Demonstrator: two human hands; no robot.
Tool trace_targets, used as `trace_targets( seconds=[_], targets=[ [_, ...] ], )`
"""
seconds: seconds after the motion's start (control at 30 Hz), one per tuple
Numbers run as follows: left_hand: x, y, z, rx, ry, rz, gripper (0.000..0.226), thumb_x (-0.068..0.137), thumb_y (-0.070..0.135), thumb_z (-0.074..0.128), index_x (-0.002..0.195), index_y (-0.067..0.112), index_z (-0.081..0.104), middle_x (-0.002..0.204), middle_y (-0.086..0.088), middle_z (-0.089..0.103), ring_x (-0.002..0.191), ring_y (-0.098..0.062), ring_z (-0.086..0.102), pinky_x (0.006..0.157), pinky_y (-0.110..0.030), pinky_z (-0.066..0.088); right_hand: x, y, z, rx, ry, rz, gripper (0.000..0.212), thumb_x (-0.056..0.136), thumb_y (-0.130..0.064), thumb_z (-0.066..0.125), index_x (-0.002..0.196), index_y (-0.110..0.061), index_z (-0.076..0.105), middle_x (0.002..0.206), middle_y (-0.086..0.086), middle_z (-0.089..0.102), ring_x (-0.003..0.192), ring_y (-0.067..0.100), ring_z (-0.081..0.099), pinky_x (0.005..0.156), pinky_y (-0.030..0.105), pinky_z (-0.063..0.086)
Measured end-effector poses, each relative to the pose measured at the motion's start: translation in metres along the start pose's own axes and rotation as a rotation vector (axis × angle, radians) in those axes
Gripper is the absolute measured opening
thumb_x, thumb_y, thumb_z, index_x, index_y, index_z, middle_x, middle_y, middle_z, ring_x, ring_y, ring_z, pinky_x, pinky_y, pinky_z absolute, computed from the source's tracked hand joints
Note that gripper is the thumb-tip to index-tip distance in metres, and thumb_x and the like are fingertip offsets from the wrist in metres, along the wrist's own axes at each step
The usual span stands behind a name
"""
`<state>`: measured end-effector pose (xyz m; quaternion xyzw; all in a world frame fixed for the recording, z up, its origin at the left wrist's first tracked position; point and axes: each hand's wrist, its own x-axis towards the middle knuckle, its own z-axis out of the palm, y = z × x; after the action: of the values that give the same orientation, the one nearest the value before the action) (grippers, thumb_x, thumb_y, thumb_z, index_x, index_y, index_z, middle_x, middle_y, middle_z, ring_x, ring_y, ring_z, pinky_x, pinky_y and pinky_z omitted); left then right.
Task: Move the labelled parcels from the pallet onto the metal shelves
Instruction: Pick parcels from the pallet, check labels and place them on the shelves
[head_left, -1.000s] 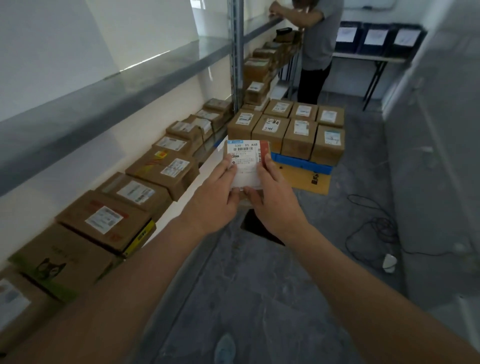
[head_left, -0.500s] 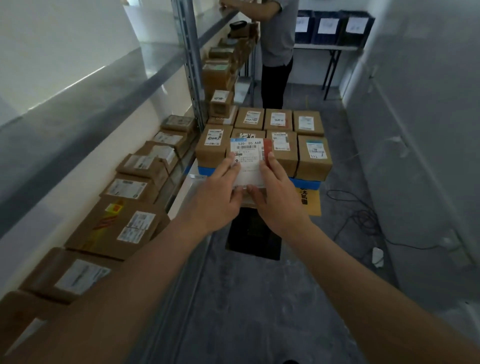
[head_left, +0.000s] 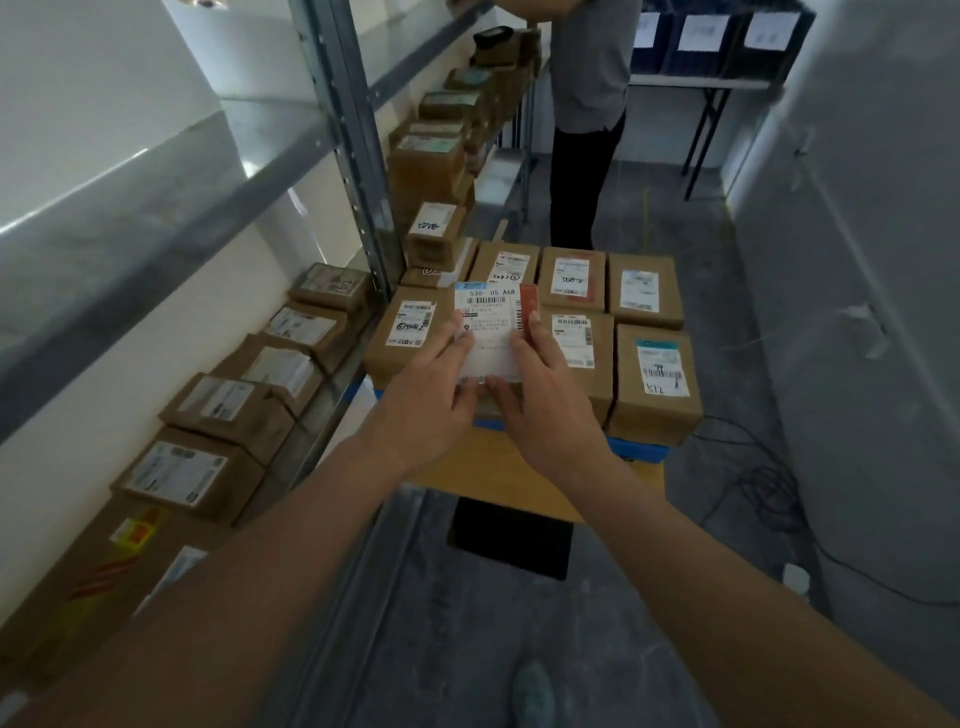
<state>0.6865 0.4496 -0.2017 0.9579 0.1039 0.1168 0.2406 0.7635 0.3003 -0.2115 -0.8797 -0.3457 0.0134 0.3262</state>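
Observation:
I hold a small parcel (head_left: 491, 327) with a white label reading "530-05 A68" and a red edge, gripped from both sides. My left hand (head_left: 423, 397) clasps its left side and my right hand (head_left: 540, 400) its right. It hovers over the front of the stack of brown labelled parcels (head_left: 652, 384) on the blue pallet (head_left: 636, 449). The metal shelves (head_left: 332, 395) run along the left wall, the lower one lined with several labelled parcels (head_left: 218, 402).
Another person (head_left: 589, 104) stands at the far end of the shelves. A steel upright (head_left: 358, 156) divides the bays. A yellow board (head_left: 488, 478) and a black mat (head_left: 511, 540) lie before the pallet. Cables (head_left: 763, 493) trail on the floor at right.
I have walked closer to the pallet; the stack now fills the middle of the view. Both hands keep the same hold on the small parcel.

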Motion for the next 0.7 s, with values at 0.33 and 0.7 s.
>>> trace_targets(
  seconds=[0.33,0.7],
  targets=[
    [0.111,-0.021,0.02,-0.01,-0.004,-0.078,0.061,0.104,0.029,0.054,0.159,0.012,0.033,0.17,0.006,0.013,0.153,-0.019,0.021,0.12,-0.042,0.037,0.11,0.047,-0.002,0.009,-0.054,0.0,0.06,0.106,-0.034,0.051,0.157,-0.012,0.03,0.17,0.002,0.004,0.151,0.023,0.024,0.109,0.039,0.043],
    [0.235,-0.092,0.04,-0.107,-0.08,-0.061,0.06,0.104,0.025,0.055,0.158,0.011,0.033,0.17,0.009,0.012,0.153,-0.013,0.021,0.118,-0.035,0.039,0.231,0.081,0.043,0.005,-0.012,0.085,0.056,0.104,-0.03,0.053,0.154,-0.01,0.037,0.168,0.007,0.013,0.153,0.023,0.018,0.116,0.032,0.032]
  ],
)
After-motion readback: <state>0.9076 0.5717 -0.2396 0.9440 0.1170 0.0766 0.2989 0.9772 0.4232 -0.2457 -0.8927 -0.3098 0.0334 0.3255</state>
